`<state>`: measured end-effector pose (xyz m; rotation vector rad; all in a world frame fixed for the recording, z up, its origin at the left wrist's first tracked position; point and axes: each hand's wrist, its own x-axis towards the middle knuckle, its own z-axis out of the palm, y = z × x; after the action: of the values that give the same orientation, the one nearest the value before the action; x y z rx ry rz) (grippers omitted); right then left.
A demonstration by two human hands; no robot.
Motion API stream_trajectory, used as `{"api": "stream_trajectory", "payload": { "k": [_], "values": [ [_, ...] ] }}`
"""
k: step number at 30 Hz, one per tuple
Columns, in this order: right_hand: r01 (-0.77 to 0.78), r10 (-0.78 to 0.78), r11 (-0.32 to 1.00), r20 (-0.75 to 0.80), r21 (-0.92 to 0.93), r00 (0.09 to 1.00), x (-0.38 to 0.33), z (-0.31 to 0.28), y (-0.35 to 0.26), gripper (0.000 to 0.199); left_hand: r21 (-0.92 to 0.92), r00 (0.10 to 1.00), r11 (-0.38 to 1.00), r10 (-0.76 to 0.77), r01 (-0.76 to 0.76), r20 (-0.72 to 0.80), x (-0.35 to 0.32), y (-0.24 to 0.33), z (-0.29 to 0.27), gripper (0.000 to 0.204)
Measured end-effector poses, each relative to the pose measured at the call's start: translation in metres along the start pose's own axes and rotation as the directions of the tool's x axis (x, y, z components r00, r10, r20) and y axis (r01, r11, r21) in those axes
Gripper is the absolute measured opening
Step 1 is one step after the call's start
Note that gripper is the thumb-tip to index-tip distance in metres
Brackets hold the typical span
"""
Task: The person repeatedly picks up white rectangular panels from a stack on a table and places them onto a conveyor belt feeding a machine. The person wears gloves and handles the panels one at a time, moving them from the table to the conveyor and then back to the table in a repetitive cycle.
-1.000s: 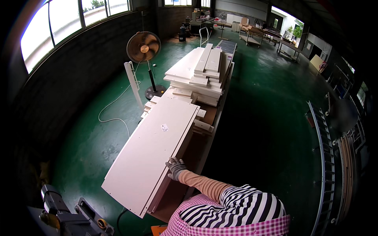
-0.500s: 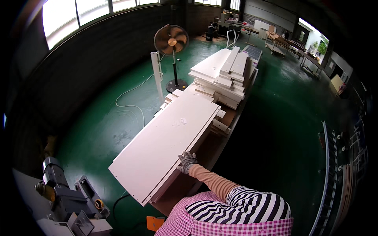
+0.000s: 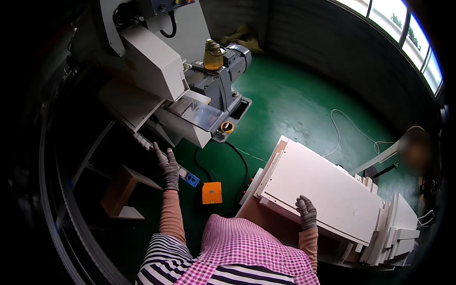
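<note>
My left hand (image 3: 167,171), in a grey knitted glove, reaches forward with its fingers spread and nothing in them. Just beyond and beneath it runs a narrow pale bar with a blue end piece (image 3: 192,179); whether the glove touches the bar, I cannot tell. My right hand (image 3: 307,213), gloved alike, is over the near long edge of a white panel (image 3: 323,187). Its fingers are loosely bent and apart, holding nothing; contact with the panel is unclear. That panel lies on top of other boards, with small holes along its edge.
A large grey machine (image 3: 159,66) stands ahead on the left, carrying a jar of yellowish liquid (image 3: 213,56) and a tape roll (image 3: 227,127). An orange box (image 3: 212,193) and black cable lie on the green floor. At right stand more stacked boards (image 3: 401,237) and a fan (image 3: 418,147).
The view has swung left from the panel stack to the grey machine. Earlier one gloved hand rested on the panel's edge; both hands show now, the left stretched toward the machine.
</note>
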<state>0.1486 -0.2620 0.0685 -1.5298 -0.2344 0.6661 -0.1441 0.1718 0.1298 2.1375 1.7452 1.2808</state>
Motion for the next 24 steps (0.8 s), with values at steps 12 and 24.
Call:
{"api": "stream_trajectory", "payload": {
  "k": [12, 24],
  "values": [
    [-0.017, 0.105, 0.988, 0.581, -0.155, 0.807, 0.044, 0.178, -0.011, 0.044, 0.04, 1.0, 0.999, -0.008, 0.009, -0.025, 0.01, -0.07, 0.019, 0.056],
    [-0.533, 0.362, 0.846, 0.731, 0.003, 0.578, 0.076, 0.291, 0.038, 0.068, 0.453, 0.821, 0.812, 0.512, -0.368, -0.252, 0.046, -0.068, 0.001, 0.041]
  ]
}}
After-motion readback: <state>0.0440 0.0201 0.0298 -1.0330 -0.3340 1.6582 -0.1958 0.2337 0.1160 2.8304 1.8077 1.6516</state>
